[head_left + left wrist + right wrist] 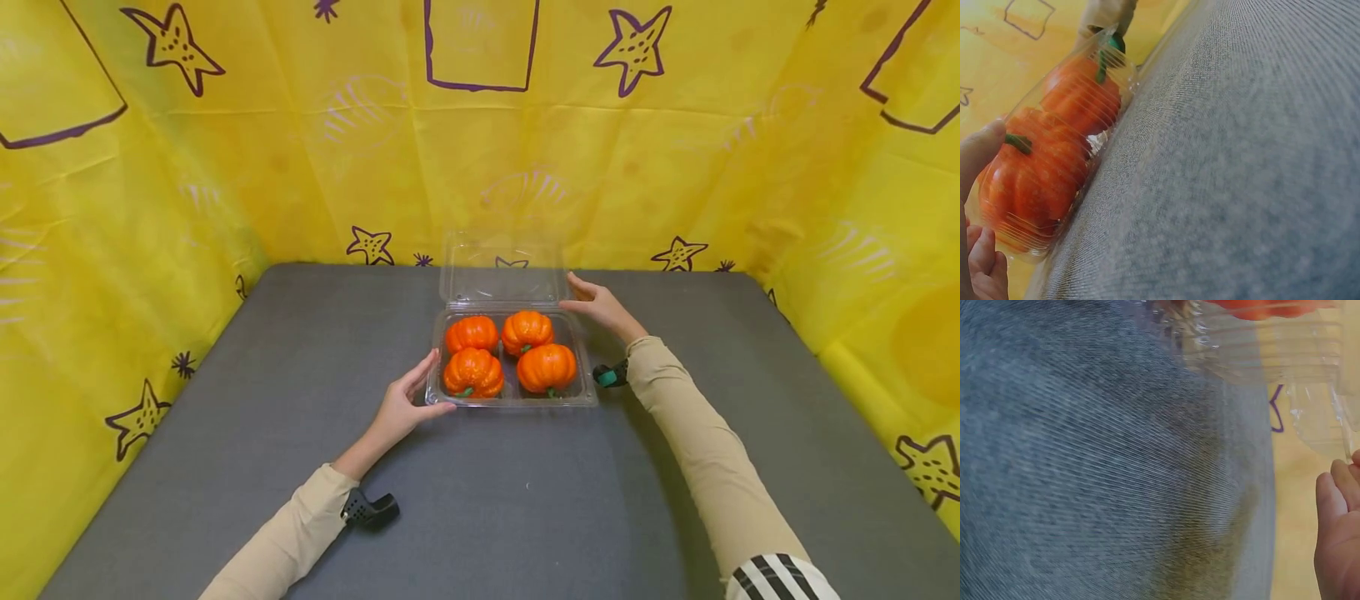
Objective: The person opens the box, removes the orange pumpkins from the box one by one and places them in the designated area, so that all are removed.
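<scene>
The left hand [397, 408] holds the near left corner of a clear plastic box [517, 403], its thumb along the front rim and its fingers against the left side. The right hand [603, 310] is loosely extended, thumb and fingers spread apart, with fingertips touching the right edge of the raised lid [498, 279]. Four orange pumpkins [547, 368] sit inside the box, two at the back and two in front. The box rests on the grey table [525, 500], nearer its far edge, where a yellow cloth [300, 167] hangs behind; the lid rises at the box's back side. Grey surface stretches widely left, right and toward the person, with the two forearms reaching across it.
</scene>
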Motion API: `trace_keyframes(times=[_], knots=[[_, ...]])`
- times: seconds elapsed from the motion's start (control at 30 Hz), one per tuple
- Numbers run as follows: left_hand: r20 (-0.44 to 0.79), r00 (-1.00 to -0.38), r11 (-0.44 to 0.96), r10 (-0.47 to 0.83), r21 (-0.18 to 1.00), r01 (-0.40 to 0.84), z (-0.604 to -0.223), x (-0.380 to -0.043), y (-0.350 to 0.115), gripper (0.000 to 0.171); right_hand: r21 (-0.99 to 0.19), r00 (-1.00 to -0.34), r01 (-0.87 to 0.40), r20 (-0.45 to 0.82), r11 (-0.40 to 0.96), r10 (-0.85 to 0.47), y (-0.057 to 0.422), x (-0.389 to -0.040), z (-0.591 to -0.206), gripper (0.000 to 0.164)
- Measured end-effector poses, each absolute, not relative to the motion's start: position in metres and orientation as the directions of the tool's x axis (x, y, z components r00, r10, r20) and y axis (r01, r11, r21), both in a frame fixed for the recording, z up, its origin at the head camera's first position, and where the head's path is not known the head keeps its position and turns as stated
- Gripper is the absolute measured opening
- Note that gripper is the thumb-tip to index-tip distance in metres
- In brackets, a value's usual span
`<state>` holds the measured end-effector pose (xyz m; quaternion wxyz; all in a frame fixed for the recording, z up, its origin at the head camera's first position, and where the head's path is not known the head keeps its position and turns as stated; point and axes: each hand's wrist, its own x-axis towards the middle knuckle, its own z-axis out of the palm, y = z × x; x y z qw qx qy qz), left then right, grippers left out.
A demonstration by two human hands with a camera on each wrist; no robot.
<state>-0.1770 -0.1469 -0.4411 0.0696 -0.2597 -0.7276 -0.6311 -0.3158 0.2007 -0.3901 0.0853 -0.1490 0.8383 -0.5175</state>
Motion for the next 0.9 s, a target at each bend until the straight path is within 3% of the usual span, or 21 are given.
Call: trace_keyframes(times=[0.53,0.9], knots=[[0.393,-0.874,0.099,0.286,0.895,0.435,-0.420,-0.163,-0.143,0.074,-0.862,-0.944,-0.182,0.018,0.474,-0.331,0.203,-0.313,-0.405,0.069],[0.437,-0.855,0.101,0.279,0.872,0.479,-0.422,-0.166,-0.144,0.072,-0.879,-0.930,-0.206,0.038,0.431,-0.366,0.209,-0.312,-0.397,0.066]])
